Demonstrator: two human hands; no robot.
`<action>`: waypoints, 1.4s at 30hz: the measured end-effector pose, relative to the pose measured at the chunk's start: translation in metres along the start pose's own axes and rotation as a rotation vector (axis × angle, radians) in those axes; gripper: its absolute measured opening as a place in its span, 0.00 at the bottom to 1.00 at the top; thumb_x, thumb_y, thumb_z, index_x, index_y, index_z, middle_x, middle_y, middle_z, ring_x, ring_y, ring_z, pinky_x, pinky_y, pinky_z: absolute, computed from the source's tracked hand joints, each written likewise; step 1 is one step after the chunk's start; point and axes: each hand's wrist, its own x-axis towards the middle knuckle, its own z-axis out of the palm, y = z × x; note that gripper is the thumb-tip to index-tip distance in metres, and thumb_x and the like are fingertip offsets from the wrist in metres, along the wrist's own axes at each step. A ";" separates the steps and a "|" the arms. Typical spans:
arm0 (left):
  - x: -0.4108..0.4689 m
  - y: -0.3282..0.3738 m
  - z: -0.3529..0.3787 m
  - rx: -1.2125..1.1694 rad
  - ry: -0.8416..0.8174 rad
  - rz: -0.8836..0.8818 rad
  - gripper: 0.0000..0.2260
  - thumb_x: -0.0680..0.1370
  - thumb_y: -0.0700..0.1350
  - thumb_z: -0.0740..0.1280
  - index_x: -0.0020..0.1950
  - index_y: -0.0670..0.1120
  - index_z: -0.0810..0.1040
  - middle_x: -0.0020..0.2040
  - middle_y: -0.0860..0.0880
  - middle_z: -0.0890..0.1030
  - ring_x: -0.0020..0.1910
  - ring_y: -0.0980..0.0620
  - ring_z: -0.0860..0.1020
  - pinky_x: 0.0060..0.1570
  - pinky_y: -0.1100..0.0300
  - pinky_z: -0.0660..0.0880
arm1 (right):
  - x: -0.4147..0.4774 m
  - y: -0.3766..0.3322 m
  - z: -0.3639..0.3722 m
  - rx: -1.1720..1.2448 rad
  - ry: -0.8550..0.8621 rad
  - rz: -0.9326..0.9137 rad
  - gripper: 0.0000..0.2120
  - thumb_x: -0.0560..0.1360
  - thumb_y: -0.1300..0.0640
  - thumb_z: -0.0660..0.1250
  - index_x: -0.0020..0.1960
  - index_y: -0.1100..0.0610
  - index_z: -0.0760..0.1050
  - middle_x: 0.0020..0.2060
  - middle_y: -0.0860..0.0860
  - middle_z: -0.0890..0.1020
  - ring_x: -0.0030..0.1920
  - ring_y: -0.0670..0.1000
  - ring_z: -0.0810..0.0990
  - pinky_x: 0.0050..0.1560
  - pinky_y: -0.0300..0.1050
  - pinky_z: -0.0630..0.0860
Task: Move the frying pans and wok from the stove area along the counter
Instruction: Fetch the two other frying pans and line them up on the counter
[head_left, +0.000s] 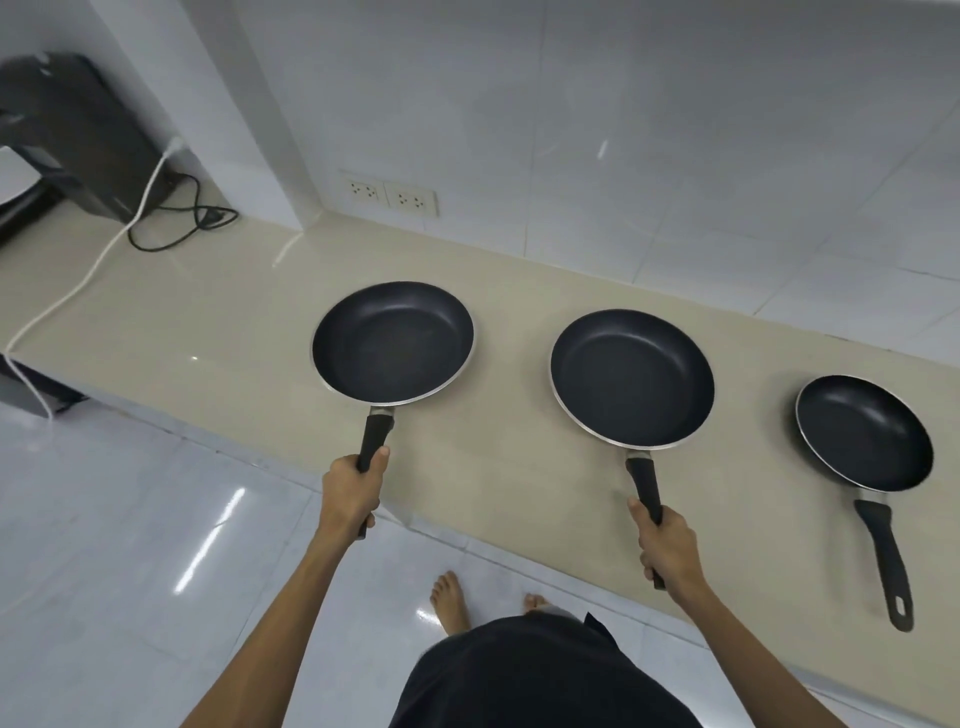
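The left hand (350, 493) grips the centre pan (393, 343) by its handle. The right hand (667, 548) is closed around the handle of the next pan (632, 378); a smaller pan (865, 434) sits at far right.

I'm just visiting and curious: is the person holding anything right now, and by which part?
Yes, two frying pans by their black handles: the left hand grips the left pan, the right hand the middle pan. The small pan lies unheld.
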 end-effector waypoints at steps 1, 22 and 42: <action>0.004 -0.001 -0.002 0.004 -0.004 0.002 0.19 0.81 0.57 0.65 0.41 0.42 0.73 0.31 0.43 0.72 0.20 0.50 0.69 0.20 0.62 0.67 | -0.001 0.000 0.005 0.002 0.003 0.003 0.21 0.80 0.42 0.65 0.43 0.60 0.71 0.26 0.55 0.75 0.18 0.50 0.71 0.19 0.41 0.70; 0.081 -0.001 -0.027 0.120 -0.063 0.057 0.19 0.82 0.55 0.64 0.42 0.40 0.74 0.35 0.42 0.75 0.23 0.45 0.74 0.20 0.57 0.73 | -0.002 -0.009 0.035 0.021 -0.017 0.108 0.22 0.80 0.44 0.66 0.41 0.62 0.70 0.25 0.57 0.74 0.20 0.54 0.72 0.25 0.47 0.76; 0.096 -0.009 -0.020 0.168 -0.122 -0.030 0.23 0.83 0.57 0.61 0.57 0.35 0.75 0.46 0.38 0.77 0.38 0.41 0.76 0.35 0.47 0.81 | 0.009 -0.014 0.023 0.036 -0.058 0.129 0.21 0.80 0.43 0.65 0.44 0.62 0.70 0.27 0.56 0.73 0.21 0.52 0.71 0.24 0.45 0.75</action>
